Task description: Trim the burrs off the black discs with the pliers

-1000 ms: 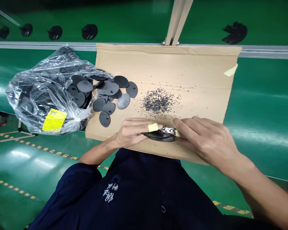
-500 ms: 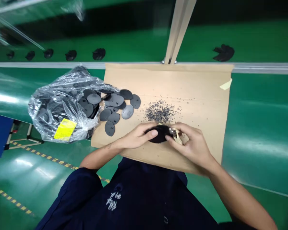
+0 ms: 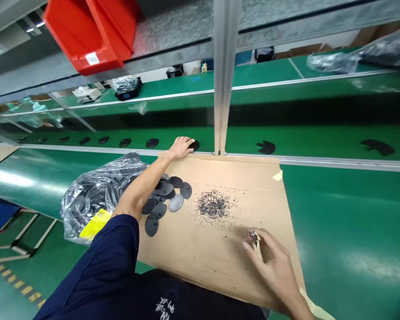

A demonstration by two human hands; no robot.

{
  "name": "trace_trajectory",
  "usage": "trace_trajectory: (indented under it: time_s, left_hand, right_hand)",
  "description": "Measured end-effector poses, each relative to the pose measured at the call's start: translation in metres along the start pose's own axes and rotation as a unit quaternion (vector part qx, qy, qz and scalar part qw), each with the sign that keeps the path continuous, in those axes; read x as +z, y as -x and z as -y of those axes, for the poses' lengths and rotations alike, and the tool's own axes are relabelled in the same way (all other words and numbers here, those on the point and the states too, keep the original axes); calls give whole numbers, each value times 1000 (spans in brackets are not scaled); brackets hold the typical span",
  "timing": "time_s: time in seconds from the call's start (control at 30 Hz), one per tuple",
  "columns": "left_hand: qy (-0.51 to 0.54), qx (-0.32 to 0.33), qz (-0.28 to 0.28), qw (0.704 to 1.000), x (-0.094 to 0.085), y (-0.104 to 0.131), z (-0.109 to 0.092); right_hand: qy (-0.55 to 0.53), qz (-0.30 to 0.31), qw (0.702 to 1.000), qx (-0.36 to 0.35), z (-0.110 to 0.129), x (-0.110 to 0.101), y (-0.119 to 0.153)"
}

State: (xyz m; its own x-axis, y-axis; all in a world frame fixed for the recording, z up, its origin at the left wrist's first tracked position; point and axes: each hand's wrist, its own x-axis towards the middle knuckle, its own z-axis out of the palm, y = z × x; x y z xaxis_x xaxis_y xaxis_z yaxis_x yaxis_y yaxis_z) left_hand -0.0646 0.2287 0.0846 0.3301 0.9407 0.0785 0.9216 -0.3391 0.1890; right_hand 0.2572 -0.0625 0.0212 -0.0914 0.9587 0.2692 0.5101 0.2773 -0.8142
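My left hand (image 3: 182, 147) is stretched out to the green belt behind the cardboard, its fingers on a black oval piece (image 3: 195, 145). Low over the cardboard (image 3: 240, 262) at the right, my right hand (image 3: 275, 262) grips a small tool (image 3: 255, 244) with a metal tip and pale wrapped handles. A scatter of tiny black bits (image 3: 213, 205) lies on the middle of the cardboard. Left of it, several dark oval discs (image 3: 176, 202) lie loosely beside a clear plastic bag (image 3: 90, 191) of similar discs.
Several black pieces (image 3: 152, 142) sit spaced along the belt, with another (image 3: 266, 147) right of the metal post (image 3: 222, 80). A red bin (image 3: 93, 35) stands on the shelf above. A yellow label (image 3: 95, 223) is on the bag.
My left hand has moved from beside my right hand to the belt with the black piece. My right hand still has the tool, now away from the piece. The view has tilted up.
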Motion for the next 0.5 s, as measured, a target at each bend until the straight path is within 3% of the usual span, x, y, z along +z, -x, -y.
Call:
trace_trajectory:
  time_s: [0.13,0.2,0.3,0.4,0.5]
  left_hand:
    - [18,50,-23,998,-2,6,-25]
    - [47,133,-3,990,7,10,-54]
    - [78,269,52,959,37,-2,-115]
    - [97,269,37,957,68,-38,-172]
    - [131,230,-3,964,83,-77,-205]
  right_hand:
    - [3,-51,999,10,-9,-17,26]
    - [2,-64,997,30,-12,-20,33]
    - [-1,-55,997,52,-8,-19,30]
    - [11,-12,999,31,4,-17,22]
    - [31,24,999,-12,17,-17,24]
